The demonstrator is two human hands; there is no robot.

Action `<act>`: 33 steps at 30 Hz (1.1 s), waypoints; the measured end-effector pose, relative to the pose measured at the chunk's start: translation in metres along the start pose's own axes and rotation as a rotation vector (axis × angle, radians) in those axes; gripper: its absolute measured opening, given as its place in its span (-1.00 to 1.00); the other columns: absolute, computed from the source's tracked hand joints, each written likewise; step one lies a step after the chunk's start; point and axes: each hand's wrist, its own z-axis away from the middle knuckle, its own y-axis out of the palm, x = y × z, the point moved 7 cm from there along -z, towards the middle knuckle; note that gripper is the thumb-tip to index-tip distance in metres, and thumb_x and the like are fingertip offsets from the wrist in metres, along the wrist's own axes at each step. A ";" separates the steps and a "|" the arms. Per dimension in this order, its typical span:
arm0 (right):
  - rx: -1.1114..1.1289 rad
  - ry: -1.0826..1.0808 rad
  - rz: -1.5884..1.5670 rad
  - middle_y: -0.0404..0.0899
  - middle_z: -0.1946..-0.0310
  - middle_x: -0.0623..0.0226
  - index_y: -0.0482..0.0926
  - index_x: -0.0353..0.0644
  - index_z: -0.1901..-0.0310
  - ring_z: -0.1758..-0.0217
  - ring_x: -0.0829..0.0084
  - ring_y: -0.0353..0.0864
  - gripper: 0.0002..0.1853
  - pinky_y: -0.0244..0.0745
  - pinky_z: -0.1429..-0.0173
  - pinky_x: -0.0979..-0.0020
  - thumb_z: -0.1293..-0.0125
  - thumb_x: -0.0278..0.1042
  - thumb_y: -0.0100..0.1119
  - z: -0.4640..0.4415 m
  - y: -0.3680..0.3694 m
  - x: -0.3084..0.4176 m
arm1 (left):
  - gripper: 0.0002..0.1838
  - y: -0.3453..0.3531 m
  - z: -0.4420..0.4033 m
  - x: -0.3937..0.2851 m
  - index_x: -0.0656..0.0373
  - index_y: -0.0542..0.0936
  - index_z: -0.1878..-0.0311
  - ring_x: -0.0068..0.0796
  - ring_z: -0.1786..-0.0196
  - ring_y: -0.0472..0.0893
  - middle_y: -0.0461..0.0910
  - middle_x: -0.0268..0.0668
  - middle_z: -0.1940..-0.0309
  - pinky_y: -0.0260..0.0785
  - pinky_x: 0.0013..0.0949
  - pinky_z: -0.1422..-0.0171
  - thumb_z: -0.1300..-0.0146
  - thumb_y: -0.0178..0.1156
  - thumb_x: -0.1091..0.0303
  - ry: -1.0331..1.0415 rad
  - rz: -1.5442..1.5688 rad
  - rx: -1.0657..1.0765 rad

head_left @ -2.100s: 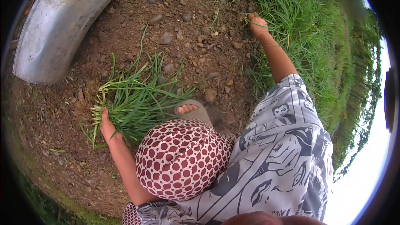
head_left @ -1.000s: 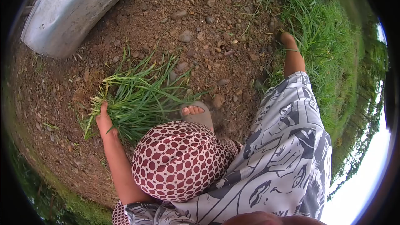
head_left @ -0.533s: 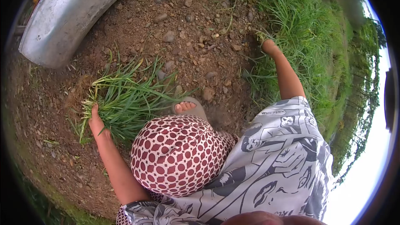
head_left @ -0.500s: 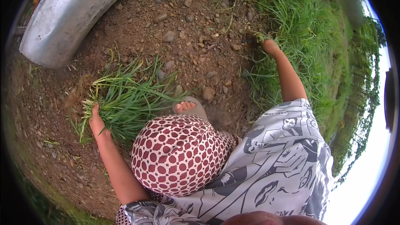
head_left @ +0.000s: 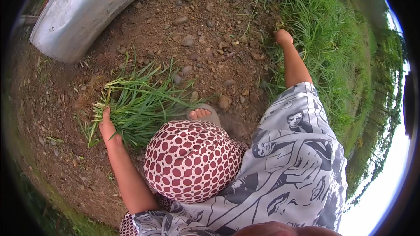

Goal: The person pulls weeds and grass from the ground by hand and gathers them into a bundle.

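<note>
My left hand [head_left: 106,121] is closed around the pale stem ends of a thick bunch of long green grass [head_left: 140,100]. The blades fan out to the right over the soil, toward my sandalled foot [head_left: 200,113]. At the border of the standing grass [head_left: 323,30], my right hand [head_left: 284,37] is closed low to the ground. A small yellowish tuft of grass [head_left: 278,26] shows at its far side; the fingers themselves are mostly hidden.
A dented metal basin [head_left: 87,13] lies on the ground at the upper left. Stony brown soil [head_left: 210,57] with scattered stones [head_left: 187,40] spreads between my hands. My bent knee in patterned cloth [head_left: 194,161] is in front of me. Trees stand at the far right.
My right hand has moved slightly up and away along the grass edge. My left hand still holds the bunch. The view has shifted a little, moving the basin and bunch rightward.
</note>
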 end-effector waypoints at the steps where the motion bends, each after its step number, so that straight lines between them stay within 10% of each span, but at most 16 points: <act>1: -0.031 -0.011 -0.021 0.46 0.03 0.05 0.44 -0.21 -0.02 -0.03 0.08 0.44 -0.57 0.35 -0.07 0.19 -0.24 -0.11 -0.16 -0.007 0.000 -0.006 | -0.36 -0.003 0.004 -0.001 0.49 0.32 0.04 -0.25 0.13 0.49 0.40 -0.01 0.12 0.38 -0.18 0.08 0.02 0.26 0.13 0.006 -0.033 -0.036; 6: -0.465 0.125 -0.404 0.50 0.12 0.00 0.44 -0.26 0.09 0.01 0.05 0.45 -0.54 0.34 -0.04 0.15 -0.26 -0.01 -0.22 0.002 -0.038 -0.041 | -0.29 -0.011 0.010 0.009 0.50 0.26 -0.03 -0.22 0.08 0.45 0.37 0.01 0.06 0.35 -0.17 0.03 0.03 0.26 0.11 -0.020 0.011 -0.086; 9: -0.393 0.133 -0.371 0.48 0.08 -0.01 0.44 -0.26 0.06 -0.02 0.05 0.43 -0.51 0.32 -0.05 0.14 -0.26 0.03 -0.21 0.000 -0.032 -0.034 | -0.29 -0.002 0.004 0.010 0.50 0.25 -0.03 -0.22 0.08 0.46 0.37 0.01 0.05 0.35 -0.19 0.03 0.03 0.26 0.12 -0.068 0.062 0.048; 10: -0.062 0.001 -0.078 0.46 0.05 0.00 0.45 -0.25 0.05 -0.04 0.06 0.42 -0.49 0.31 -0.06 0.12 -0.27 0.06 -0.22 -0.023 0.001 -0.025 | -0.33 -0.005 0.000 0.010 0.44 0.31 -0.03 -0.25 0.10 0.47 0.40 -0.04 0.08 0.36 -0.21 0.05 0.03 0.25 0.10 -0.070 0.044 0.002; 15: -0.211 0.065 -0.322 0.46 0.04 0.00 0.49 -0.27 0.10 -0.04 0.09 0.43 -0.52 0.35 -0.05 0.17 -0.26 0.01 -0.18 -0.014 -0.034 -0.028 | -0.33 0.003 -0.002 0.001 0.34 0.39 -0.04 -0.28 0.08 0.48 0.44 -0.11 0.07 0.33 -0.22 0.01 0.07 0.25 0.05 -0.027 -0.070 -0.042; 24: 0.086 -0.354 0.305 0.46 0.10 -0.10 0.41 -0.26 -0.01 0.04 0.02 0.45 -0.51 0.32 -0.05 0.09 -0.28 0.00 -0.20 -0.046 0.004 -0.015 | -0.40 0.000 -0.008 0.014 0.43 0.39 0.04 -0.25 0.14 0.50 0.43 -0.03 0.11 0.38 -0.19 0.07 0.04 0.26 0.14 -0.005 -0.108 -0.081; 28: 0.041 -0.199 -0.339 0.47 0.17 -0.15 0.25 -0.31 -0.13 0.08 0.05 0.47 -0.32 0.32 -0.04 0.09 -0.16 0.11 0.03 -0.020 -0.019 -0.035 | -0.34 0.008 -0.001 0.009 0.43 0.34 -0.02 -0.22 0.12 0.50 0.40 -0.02 0.08 0.40 -0.21 0.08 0.05 0.27 0.11 -0.011 -0.077 -0.009; 31: -0.068 -0.210 -0.567 0.51 0.33 -0.12 0.55 -0.36 0.35 0.22 0.14 0.53 -0.44 0.34 0.11 0.07 -0.03 0.14 0.18 0.023 -0.012 -0.034 | -0.43 0.003 -0.007 0.010 0.43 0.40 0.06 -0.25 0.20 0.54 0.47 -0.07 0.19 0.43 -0.23 0.14 0.01 0.24 0.14 -0.018 -0.053 -0.077; 33: 0.280 -0.214 -0.347 0.52 0.25 -0.05 0.50 -0.43 0.27 0.14 0.19 0.52 -0.42 0.39 0.09 0.21 0.05 0.05 0.25 0.048 0.011 -0.020 | -0.46 0.008 -0.008 0.008 0.43 0.42 0.08 -0.25 0.21 0.54 0.49 -0.08 0.20 0.43 -0.22 0.13 0.00 0.23 0.14 -0.007 -0.019 -0.031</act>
